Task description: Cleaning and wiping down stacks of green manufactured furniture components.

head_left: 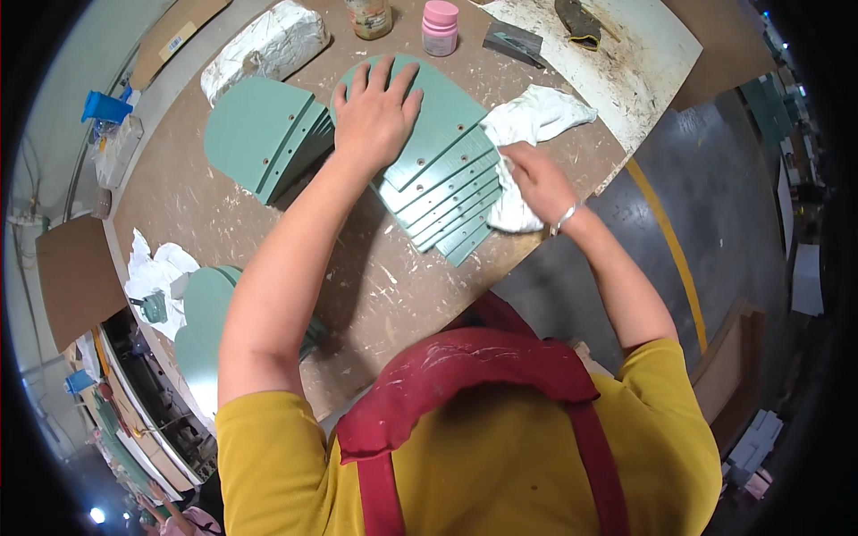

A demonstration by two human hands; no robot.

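My left hand [374, 118] lies with fingers spread on the top one of several stacked green panels [438, 116]. These panels have rounded far ends and small holes, and their near edges fan out in steps toward me. At the right side of the stack my right hand [540, 186] is closed on a white cloth [514, 204], which presses against the panels' edges. Part of the cloth is hidden under the fingers. A second fanned stack of green panels [255, 125] rests just left of my left hand.
Behind the stacks are a white wrapped bundle [268, 49], a glass jar [369, 16], a pink bottle [440, 29] and a dark block [513, 43]. Another white cloth [545, 114] lies beyond my right hand. More green panels [204, 317] stand at the left. The table edge [514, 261] runs close by.
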